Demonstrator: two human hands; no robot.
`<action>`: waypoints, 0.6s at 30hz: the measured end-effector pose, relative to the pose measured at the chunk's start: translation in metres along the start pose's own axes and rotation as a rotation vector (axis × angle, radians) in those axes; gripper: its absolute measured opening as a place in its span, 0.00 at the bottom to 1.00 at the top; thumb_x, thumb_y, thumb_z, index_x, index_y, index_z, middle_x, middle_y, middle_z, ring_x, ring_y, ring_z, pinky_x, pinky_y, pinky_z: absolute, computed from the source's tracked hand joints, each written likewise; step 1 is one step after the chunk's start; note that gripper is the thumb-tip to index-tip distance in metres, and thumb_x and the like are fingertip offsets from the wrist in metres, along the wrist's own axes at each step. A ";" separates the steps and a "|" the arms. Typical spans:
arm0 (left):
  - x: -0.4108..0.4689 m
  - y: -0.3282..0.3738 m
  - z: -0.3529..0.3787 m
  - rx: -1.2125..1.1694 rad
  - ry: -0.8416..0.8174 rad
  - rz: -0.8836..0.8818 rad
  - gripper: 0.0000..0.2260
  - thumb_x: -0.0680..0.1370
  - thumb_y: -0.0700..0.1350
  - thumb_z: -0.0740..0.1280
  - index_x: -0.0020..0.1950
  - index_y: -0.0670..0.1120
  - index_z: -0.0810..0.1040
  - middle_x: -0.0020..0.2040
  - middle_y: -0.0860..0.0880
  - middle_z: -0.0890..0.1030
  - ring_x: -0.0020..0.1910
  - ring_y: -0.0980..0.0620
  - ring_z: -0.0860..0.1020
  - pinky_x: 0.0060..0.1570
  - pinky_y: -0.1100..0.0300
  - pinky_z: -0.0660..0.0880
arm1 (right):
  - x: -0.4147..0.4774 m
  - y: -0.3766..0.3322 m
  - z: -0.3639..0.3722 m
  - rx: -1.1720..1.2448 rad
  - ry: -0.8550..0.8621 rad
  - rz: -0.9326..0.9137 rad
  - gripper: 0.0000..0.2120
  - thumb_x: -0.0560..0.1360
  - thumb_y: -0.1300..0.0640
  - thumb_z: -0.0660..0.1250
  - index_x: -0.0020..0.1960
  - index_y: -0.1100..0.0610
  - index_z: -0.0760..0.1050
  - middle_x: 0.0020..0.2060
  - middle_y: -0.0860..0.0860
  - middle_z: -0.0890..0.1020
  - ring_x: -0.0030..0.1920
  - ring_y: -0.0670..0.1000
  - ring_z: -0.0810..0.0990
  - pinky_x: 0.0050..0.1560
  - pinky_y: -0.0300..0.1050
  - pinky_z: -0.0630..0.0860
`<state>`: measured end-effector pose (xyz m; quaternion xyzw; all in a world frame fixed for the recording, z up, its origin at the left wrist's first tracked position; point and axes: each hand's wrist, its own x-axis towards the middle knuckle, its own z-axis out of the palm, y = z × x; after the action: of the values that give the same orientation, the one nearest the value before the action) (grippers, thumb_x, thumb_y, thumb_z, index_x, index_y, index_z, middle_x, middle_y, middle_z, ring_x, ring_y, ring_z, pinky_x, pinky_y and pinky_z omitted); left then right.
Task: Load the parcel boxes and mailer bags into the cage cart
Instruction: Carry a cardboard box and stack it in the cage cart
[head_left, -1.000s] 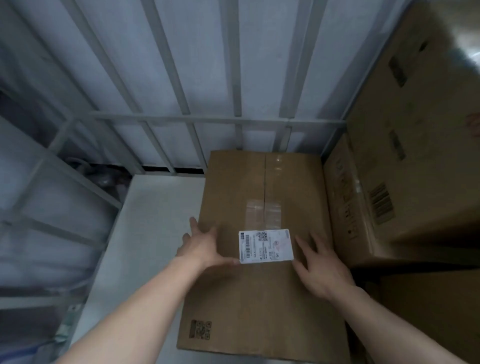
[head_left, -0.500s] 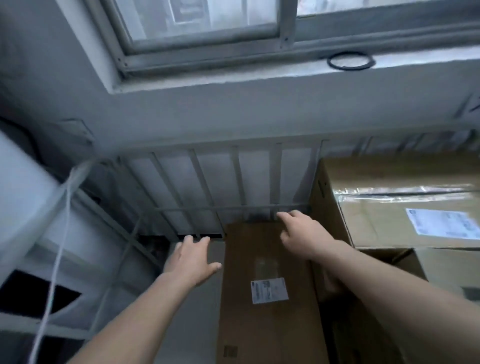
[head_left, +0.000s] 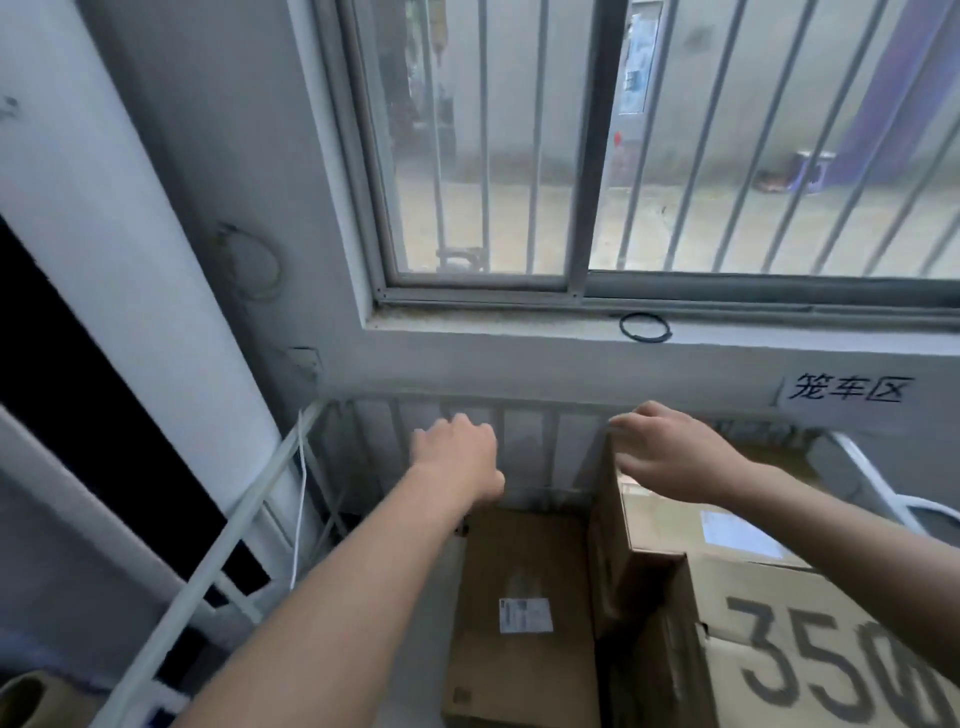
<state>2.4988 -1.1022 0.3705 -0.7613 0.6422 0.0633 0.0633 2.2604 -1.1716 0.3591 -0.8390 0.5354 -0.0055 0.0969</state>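
Boxes sit stowed in the cart (head_left: 218, 561): the flat box (head_left: 519, 613) lies below our empty, loosely curled left hand (head_left: 457, 452), its length running toward the window, while our right hand (head_left: 670, 452), fingers bent, rests on the stack (head_left: 675, 525) beside it.

Your left hand (head_left: 457, 447) hangs empty, fingers curled, above the cage cart (head_left: 208, 566). Your right hand (head_left: 670, 452) rests on the top edge of the tall box (head_left: 654, 535) at the right. Below, a flat box (head_left: 519, 618) with a white label (head_left: 525, 615) lies on the cart floor, beside a box marked 350 (head_left: 810, 654).
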 end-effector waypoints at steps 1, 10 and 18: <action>-0.008 -0.001 -0.018 0.034 0.018 0.015 0.17 0.78 0.52 0.63 0.65 0.47 0.73 0.64 0.44 0.74 0.64 0.41 0.74 0.59 0.49 0.70 | -0.009 -0.003 -0.011 -0.012 -0.001 0.012 0.27 0.77 0.44 0.63 0.75 0.47 0.68 0.68 0.49 0.73 0.66 0.53 0.75 0.64 0.48 0.73; -0.035 -0.029 -0.089 -0.121 0.190 0.054 0.24 0.74 0.56 0.64 0.68 0.50 0.74 0.67 0.47 0.75 0.64 0.44 0.75 0.61 0.50 0.75 | -0.058 -0.041 -0.059 -0.088 0.017 0.089 0.33 0.78 0.38 0.58 0.80 0.44 0.55 0.79 0.51 0.58 0.77 0.57 0.62 0.74 0.62 0.62; -0.041 -0.048 -0.100 -0.209 0.256 0.115 0.24 0.75 0.59 0.65 0.69 0.51 0.74 0.68 0.50 0.76 0.66 0.49 0.74 0.64 0.51 0.73 | -0.073 -0.046 -0.099 -0.046 0.044 0.115 0.34 0.80 0.38 0.59 0.81 0.46 0.50 0.81 0.52 0.49 0.81 0.54 0.47 0.76 0.67 0.49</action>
<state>2.5406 -1.0722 0.4764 -0.7275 0.6775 0.0358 -0.1025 2.2595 -1.1022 0.4708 -0.8086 0.5846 -0.0058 0.0660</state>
